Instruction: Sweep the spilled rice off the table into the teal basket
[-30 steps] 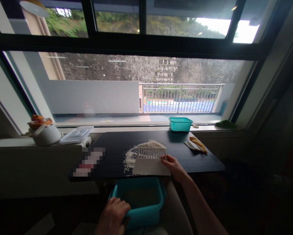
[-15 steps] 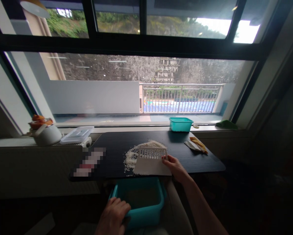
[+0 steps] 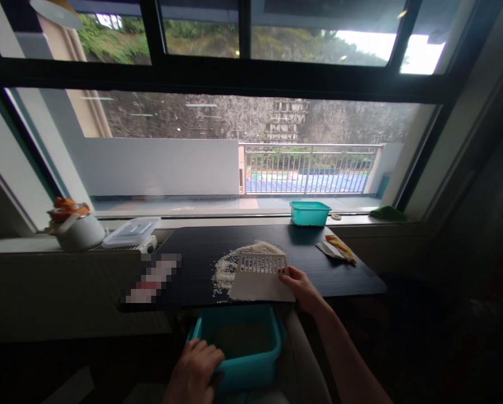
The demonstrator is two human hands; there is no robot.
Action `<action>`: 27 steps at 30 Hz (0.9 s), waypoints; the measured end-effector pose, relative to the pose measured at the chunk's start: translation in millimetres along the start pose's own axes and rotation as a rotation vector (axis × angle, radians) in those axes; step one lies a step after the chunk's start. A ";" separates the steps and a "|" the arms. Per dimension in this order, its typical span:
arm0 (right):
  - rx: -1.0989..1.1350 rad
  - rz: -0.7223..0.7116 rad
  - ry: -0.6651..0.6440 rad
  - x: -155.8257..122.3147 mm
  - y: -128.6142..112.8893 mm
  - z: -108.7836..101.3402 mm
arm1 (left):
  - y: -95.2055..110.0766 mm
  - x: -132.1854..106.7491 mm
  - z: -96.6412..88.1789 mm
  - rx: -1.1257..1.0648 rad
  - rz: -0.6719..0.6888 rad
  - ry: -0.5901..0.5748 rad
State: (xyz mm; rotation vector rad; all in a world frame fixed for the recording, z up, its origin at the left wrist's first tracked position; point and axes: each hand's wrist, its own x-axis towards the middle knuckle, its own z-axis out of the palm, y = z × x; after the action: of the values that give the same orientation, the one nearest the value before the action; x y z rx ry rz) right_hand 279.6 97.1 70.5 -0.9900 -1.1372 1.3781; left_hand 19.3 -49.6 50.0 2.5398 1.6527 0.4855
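Observation:
My right hand (image 3: 300, 285) pinches the right edge of a white slotted scraper (image 3: 262, 285), a flat panel with a row of slots along its far side. It lies at the front edge of the black table (image 3: 201, 241), against a spread of small white grains (image 3: 225, 269). Just below that edge, my left hand (image 3: 198, 365) grips the near left corner of a teal plastic tub (image 3: 247, 370), fingers curled over its rim. The tub's inside is dark, and what covers its bottom I cannot make out.
A second teal tub (image 3: 310, 214) stands at the table's far edge by the window. To the right lies a yellow and white packet (image 3: 338, 249). A white pot (image 3: 81, 233) and a clear lid (image 3: 131, 231) sit on the left ledge. A blurred patch (image 3: 152, 279) covers the table's left side.

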 end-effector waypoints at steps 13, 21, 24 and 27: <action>-0.025 0.002 0.013 0.4 2.6 1.6 | -5.4 0.3 5.3 0.021 0.032 0.015; -0.062 -0.022 -0.032 -1.3 -1.2 7.6 | -4.5 -1.5 4.5 0.008 0.025 0.007; -0.061 -0.043 -0.023 1.5 -2.6 8.1 | -2.9 -1.8 3.1 -0.001 0.019 0.012; -0.076 -0.069 -0.049 1.9 -0.2 8.3 | -0.6 -2.1 1.2 -0.016 0.005 0.037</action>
State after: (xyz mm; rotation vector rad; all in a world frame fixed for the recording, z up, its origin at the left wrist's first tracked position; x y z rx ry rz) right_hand 271.3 98.0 72.5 -0.9659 -1.2574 1.3186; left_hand 18.4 -51.1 48.3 2.5398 1.6481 0.5471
